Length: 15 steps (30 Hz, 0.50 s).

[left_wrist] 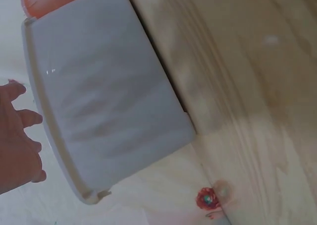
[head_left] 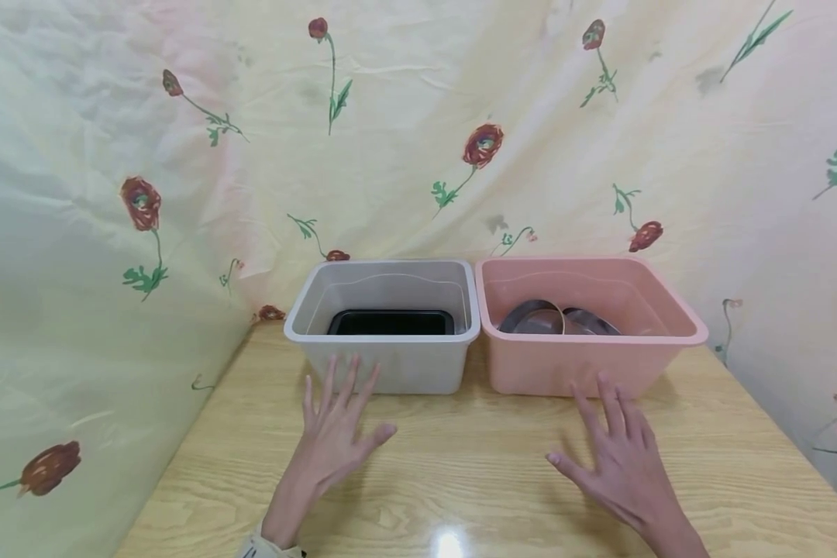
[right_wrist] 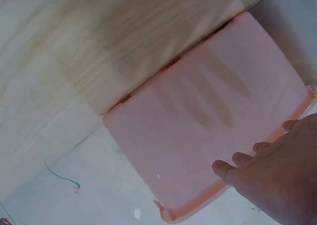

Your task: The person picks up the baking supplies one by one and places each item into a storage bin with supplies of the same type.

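My left hand (head_left: pixel 336 438) is spread in front of the grey bin (head_left: pixel 387 368), its fingers straight and holding nothing. Inside that bin lies a black rectangular tray or pan (head_left: pixel 390 322), mostly hidden by the front wall. On the other side, my right hand (head_left: pixel 621 465) is spread before the pink bin (head_left: pixel 565 368), also holding nothing. Round metal pieces, one a ring-like shape (head_left: pixel 532 318), lean inside the pink bin; their lower parts are hidden. Finger shadows fall on the grey wall (left_wrist: pixel 109 96) in the left wrist view and on the pink wall (right_wrist: pixel 198 101) in the right wrist view.
Both bins stand side by side at the back of a light wooden table (head_left: pixel 460 465). A flowered cloth (head_left: pixel 404 155) hangs behind them and along both sides. A bright light reflection shows near the table's front.
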Motion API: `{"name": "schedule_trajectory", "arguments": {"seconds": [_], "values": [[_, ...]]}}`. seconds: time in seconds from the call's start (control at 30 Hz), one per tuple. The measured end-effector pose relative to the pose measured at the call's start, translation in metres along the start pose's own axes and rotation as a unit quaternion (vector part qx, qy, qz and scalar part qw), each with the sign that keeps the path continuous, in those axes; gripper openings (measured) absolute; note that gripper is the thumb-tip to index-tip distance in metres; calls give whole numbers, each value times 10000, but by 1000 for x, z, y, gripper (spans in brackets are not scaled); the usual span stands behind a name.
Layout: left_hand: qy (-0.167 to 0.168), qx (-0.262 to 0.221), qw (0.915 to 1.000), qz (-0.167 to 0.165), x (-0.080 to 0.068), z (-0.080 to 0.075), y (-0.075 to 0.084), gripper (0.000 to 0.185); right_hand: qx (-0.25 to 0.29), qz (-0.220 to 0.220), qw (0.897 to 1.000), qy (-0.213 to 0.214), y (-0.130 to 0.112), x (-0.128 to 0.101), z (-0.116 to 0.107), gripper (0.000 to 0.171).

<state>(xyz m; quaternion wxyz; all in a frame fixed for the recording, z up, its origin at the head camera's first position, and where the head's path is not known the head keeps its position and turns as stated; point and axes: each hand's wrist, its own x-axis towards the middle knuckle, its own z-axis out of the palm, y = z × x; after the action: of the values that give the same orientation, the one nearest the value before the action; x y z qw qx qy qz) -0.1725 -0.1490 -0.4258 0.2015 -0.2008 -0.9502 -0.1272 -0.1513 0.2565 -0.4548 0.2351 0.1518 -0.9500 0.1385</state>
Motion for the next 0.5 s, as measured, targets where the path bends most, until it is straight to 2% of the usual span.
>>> {"name": "schedule_trajectory", "arguments": {"seconds": [0.5], "values": [[-49, 637, 9979, -128, -13, 11, -12, 84, -316, -124, 9994, 12, 3, -2, 6, 99]]}}
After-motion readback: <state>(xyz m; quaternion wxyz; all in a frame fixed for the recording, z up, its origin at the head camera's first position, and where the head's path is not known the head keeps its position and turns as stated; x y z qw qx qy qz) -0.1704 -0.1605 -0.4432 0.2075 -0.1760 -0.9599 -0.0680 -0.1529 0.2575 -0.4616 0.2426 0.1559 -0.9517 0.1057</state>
